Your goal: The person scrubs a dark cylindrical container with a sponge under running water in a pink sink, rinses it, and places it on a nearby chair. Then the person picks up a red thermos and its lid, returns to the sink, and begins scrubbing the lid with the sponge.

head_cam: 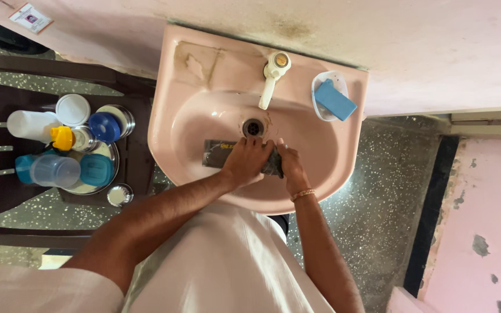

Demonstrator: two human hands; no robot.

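Left hand [247, 159] and right hand [291, 165] both clasp a dark pouch [218, 153] inside the pink sink [343, 145], just below its drain [253, 127]; blue soap [335, 99] sits on the rim.

1. The dark flat object [218, 152] in the pink sink [331, 168] is partly covered: its end away from the drain's left side lies under the left hand [247, 162] and right hand [290, 165]. Its kind cannot be determined.
2. Both forearms are cut off by the lower picture edge.
3. The dark plastic chair [7, 226], left of the sink, is cut off by the left edge.
4. The containers on the chair overlap; the steel plate [108, 152] beneath them is mostly hidden.
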